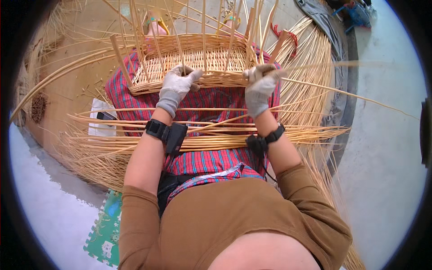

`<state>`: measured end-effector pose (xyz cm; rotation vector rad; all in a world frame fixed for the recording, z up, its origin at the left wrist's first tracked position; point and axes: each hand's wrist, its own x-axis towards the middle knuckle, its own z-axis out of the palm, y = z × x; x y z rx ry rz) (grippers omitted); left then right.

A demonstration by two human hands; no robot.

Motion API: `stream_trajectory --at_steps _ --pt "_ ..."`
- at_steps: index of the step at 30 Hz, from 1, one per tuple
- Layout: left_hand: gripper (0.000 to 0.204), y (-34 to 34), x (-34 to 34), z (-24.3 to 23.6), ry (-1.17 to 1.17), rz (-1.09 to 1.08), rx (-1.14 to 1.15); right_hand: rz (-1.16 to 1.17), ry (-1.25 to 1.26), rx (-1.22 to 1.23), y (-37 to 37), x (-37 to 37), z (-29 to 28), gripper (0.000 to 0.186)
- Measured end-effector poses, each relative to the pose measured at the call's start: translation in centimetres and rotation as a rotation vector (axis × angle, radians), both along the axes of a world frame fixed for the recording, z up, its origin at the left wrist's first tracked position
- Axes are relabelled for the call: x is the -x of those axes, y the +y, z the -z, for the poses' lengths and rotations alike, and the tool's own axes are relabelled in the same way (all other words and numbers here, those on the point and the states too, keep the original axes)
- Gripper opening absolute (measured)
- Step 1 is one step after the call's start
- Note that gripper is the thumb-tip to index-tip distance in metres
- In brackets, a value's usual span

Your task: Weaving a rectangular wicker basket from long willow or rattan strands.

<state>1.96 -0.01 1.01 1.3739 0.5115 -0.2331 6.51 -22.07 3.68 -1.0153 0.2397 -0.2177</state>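
Observation:
A rectangular wicker basket (159, 60) with tall upright stakes rests on my lap, over red checked cloth (207, 164). My gloved left hand (178, 82) grips its near edge by an upright stake, fingers curled over the weave. At the basket's near right corner, my gloved right hand (262, 85) is closed on a long pale cane (333, 89) that reaches out to the right, partly blurred. Several loose canes (216, 139) lie across my thighs beneath both forearms, each of which wears a black strapped device.
Long cane bundles (315, 54) spread at right beside a grey cloth (306, 9). More canes (90, 162) lie at left near a white paper (98, 126) with a dark object. A green foam mat (108, 225) sits lower left; a blue item (357, 17) lies top right.

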Motion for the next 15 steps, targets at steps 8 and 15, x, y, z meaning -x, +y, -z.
stream_trajectory --at_steps 8,15 --pt "0.043 -1.4 -0.2 -1.8 0.186 -0.012 -0.232 -0.178 -0.173 0.183 -1.0 3.6 -2.1 0.057" --pt "0.042 -5.7 -0.3 -6.3 -0.383 -0.109 -0.038 -0.064 0.148 0.250 -9.7 0.9 -2.8 0.019"
